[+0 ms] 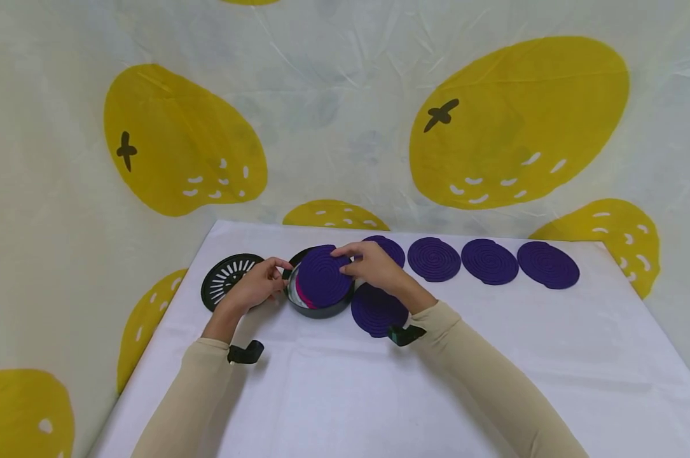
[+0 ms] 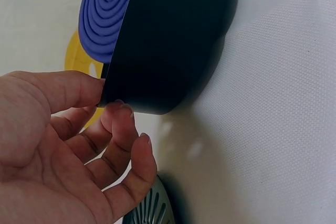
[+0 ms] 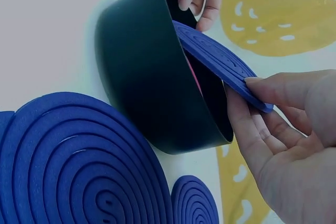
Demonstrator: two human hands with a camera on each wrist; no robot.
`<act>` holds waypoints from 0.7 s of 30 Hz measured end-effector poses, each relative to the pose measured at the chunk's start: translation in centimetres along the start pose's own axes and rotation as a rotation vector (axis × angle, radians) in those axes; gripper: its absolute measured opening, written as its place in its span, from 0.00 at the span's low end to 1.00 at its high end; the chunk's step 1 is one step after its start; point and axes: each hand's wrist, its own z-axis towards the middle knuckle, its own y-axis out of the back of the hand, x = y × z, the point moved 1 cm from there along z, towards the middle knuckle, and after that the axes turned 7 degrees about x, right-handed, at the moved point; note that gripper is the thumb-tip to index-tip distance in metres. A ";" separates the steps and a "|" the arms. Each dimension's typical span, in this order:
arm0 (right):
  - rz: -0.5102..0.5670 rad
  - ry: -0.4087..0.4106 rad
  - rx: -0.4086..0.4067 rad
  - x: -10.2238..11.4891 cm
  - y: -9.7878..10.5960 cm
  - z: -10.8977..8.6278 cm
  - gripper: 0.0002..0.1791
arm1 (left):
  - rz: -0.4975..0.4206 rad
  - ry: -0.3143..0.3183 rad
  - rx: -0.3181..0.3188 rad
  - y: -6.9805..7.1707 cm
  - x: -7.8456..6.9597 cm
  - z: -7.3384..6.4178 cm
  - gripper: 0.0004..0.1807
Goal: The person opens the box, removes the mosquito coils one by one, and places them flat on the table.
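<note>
A dark round container (image 1: 325,312) stands at the left of the white table. My left hand (image 1: 255,285) pinches its rim between thumb and fingers, as the left wrist view shows up close. My right hand (image 1: 374,266) grips the edge of a purple spiral coaster (image 1: 324,275), thumb on the top face and fingers beneath. This coaster tilts over the container's mouth, its far edge dipping inside the rim in the right wrist view. Below it, something pink (image 1: 303,295) shows inside the container; the rest of the interior is mostly hidden.
Left of the container lies a black slotted disc (image 1: 212,287), partly behind my left hand. Matching purple coasters lie along the back, one (image 1: 434,259) behind my right hand and others farther right. Another coaster (image 1: 375,313) lies right beside the container. A fruit-printed cloth (image 1: 333,140) hangs behind.
</note>
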 end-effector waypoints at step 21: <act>0.045 -0.001 -0.049 -0.2 1.8 -1.4 0.23 | 0.005 0.010 -0.007 -0.3 -0.3 -0.4 0.19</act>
